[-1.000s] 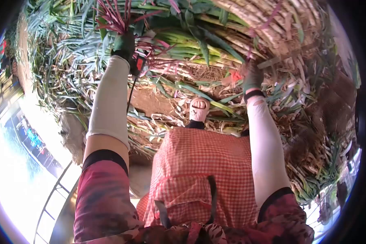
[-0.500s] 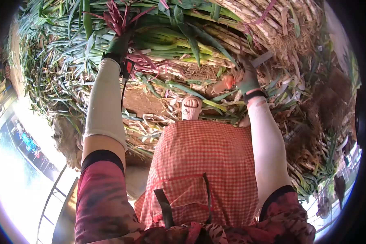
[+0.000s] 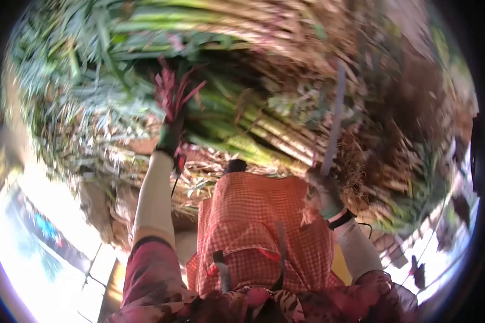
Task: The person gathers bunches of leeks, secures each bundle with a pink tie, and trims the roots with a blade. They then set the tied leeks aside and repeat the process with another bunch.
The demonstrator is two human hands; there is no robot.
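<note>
My left hand (image 3: pixel 170 134), in a dark green glove, is closed round a bunch of pink-red tie strips (image 3: pixel 172 94) that fan out above it. It lies against the leafy end of a bunch of long green onions (image 3: pixel 242 141); whether it also grips the leaves is blurred. The bunch slants down to the right across the front of my lap, its roots (image 3: pixel 353 175) by my right hand. My right hand (image 3: pixel 323 192), gloved too, is closed on a knife with a long, flat grey blade (image 3: pixel 337 116) pointing up, beside the root end.
More green onions (image 3: pixel 215 19) are heaped along the far side, leaves left and roots right. Loose leaves and trimmings (image 3: pixel 108 134) litter the ground at left. A red checked apron (image 3: pixel 253 210) covers my lap. Rough stones (image 3: pixel 99 207) sit at lower left.
The view has shifted and blurred. Both hands have come nearer my body, and the green onions now lie slanted close to my lap. The blade has swung more upright.
</note>
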